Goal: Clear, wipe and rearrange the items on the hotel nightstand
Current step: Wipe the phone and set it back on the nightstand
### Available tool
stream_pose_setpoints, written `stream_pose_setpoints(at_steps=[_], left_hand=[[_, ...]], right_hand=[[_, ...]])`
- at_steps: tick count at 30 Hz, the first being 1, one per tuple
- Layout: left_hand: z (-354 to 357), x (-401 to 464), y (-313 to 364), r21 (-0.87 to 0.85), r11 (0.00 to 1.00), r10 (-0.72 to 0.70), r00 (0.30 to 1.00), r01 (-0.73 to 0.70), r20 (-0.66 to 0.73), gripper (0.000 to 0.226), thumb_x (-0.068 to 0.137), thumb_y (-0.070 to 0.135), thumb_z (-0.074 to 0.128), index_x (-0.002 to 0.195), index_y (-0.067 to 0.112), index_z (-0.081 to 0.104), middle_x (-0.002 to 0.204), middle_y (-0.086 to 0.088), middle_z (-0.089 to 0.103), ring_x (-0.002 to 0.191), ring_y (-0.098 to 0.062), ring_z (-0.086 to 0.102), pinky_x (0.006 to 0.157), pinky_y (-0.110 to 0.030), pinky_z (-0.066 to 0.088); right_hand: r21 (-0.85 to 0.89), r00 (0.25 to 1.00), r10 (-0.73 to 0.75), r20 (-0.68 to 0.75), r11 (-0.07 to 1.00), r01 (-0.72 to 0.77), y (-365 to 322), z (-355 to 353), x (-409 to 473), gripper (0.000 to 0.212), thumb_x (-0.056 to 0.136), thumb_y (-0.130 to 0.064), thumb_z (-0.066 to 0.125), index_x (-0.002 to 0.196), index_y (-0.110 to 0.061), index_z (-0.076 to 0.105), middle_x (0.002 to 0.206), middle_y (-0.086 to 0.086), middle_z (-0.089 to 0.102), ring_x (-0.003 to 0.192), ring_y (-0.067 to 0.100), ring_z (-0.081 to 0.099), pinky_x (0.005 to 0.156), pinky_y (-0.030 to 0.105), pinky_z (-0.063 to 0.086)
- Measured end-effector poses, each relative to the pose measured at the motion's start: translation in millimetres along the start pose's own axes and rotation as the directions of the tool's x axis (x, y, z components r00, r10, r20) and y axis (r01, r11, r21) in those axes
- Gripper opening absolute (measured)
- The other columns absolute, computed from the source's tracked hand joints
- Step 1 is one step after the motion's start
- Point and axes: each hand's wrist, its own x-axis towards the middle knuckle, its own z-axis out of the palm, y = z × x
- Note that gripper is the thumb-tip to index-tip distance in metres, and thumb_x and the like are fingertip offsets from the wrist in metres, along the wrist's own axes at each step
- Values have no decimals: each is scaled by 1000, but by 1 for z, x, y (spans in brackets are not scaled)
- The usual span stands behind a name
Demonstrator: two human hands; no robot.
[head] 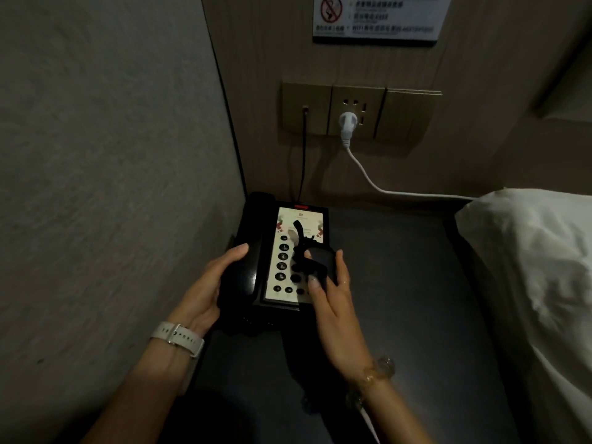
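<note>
While both hands close on it from either side, the black telephone (282, 254) sits at the back left corner of the dark nightstand surface (394, 283), close against the grey side wall (105, 187). Its long axis runs from the person toward the back wall, the red strip at its far end and the button rows nearer the person. The handset (246, 248) lies in its cradle along the left edge, parallel to that axis.

The left hand (208, 290), with a white watch strap (177, 338) on the wrist, wraps its fingers round the near part of the handset and the phone's left side. The right hand (333, 302), with a beaded bracelet (378, 373) on the wrist, grasps the phone's right edge, thumb over the keypad; a small dark object (315, 256) lies on the keypad under its fingertips, and I cannot tell what it is.

A thin black cord (302, 155) rises from behind the phone to a wall plate. Beside it a white plug (347, 126) sits in a socket, its cable trailing right toward the white pillow (528, 257) on the bed. A no-smoking notice (378, 17) hangs above.
</note>
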Motion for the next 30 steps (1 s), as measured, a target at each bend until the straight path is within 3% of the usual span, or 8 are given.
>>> stream_pose_setpoints(at_steps=[4,7,12,18,30], left_hand=[[-11,16,4,-28,1000,-4,1000,4,3,43,85,36,63,119,9,68,121,-17,68,110,-30,66,96,-42,48],[-18,29,5,-18,1000,13,1000,-13,-12,47,87,40,63,125,12,64,122,-14,68,113,-30,65,99,-42,47],[-30,53,5,17,1000,26,994,-24,-106,62,82,47,69,131,12,56,126,-14,65,117,-31,62,106,-48,44],[-32,75,4,67,996,69,995,-65,-69,53,82,48,67,125,16,64,122,-9,69,115,-25,65,109,-45,41],[-34,98,3,76,996,45,993,-37,-107,48,80,53,68,117,22,69,116,-5,72,107,-20,69,99,-38,47]], right_hand=[[240,989,142,39,959,-147,0,7,14,43,102,-36,37,145,-32,40,158,-6,26,145,10,27,120,37,24],[315,983,169,78,931,-185,2,10,25,47,102,-37,37,148,-28,35,153,-7,37,136,8,41,116,36,32],[362,971,197,136,903,-234,9,16,40,49,103,-36,36,150,-26,31,150,-5,43,137,12,42,117,40,31],[338,969,212,129,909,-244,23,14,59,52,102,-41,36,151,-27,28,157,-8,30,143,11,30,120,41,25],[371,959,236,156,886,-279,29,10,78,55,100,-42,40,152,-33,24,148,-12,42,135,7,41,117,38,31]])
